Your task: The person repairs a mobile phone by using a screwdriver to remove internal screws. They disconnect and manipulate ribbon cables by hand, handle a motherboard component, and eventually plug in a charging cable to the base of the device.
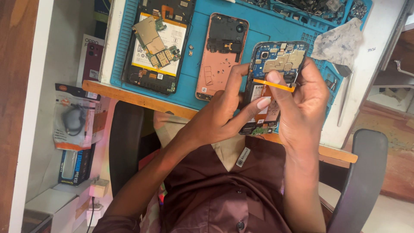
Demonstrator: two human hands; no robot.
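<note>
Over the blue mat [202, 92] on the bench [142, 101], the left hand [217, 118] grips an opened phone [272, 73] with a white battery label, the right hand [302, 97] pinches an orange strip [276, 85] across it; boxed packages [79, 129] lie at left.

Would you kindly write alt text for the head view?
Both hands hold an opened phone; the right hand presses an orange pry tool across it, the left hand steadying. Two more opened phones lie on a blue mat.

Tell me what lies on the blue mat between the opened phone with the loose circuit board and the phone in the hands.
In the head view, a salmon-pink phone back cover lies there, inner side up, with two tiny screws beside it.
</note>
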